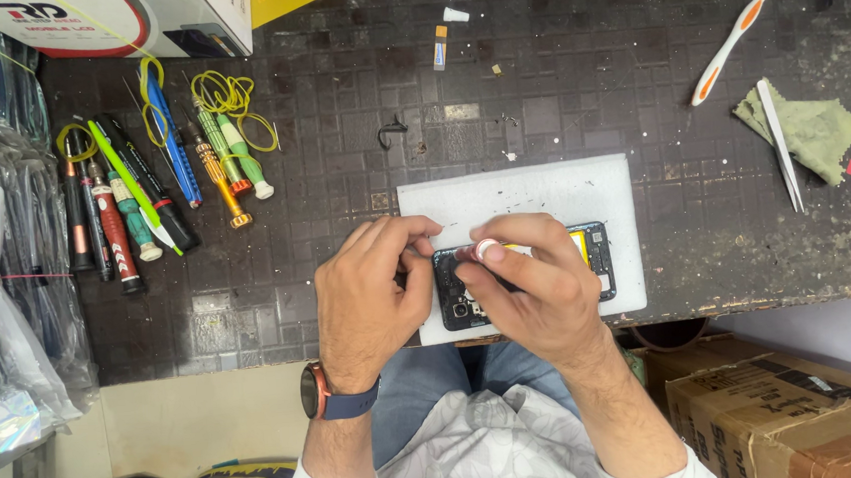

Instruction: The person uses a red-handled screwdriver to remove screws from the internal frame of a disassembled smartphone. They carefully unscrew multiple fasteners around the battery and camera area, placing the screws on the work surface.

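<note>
A dark, worn, square-patterned work mat (554, 70) covered the bench, with a white rectangular foam pad (532, 192) at its near edge. On the pad lay an opened black smartphone (596, 247), long axis left to right, camera end leftward. The left hand (370, 298) pinched its left end; the right hand (528, 282) gripped a small red-handled screwdriver (476, 251), cap up, over it.

Dark tiled-pattern workbench (634, 75), worn front edge, pale floor (188, 415), cardboard box (787, 413) beneath

White printed box (121, 21) top left, brown cardboard cartons (787, 413) bottom right, clear plastic packets (0, 299) left edge
</note>
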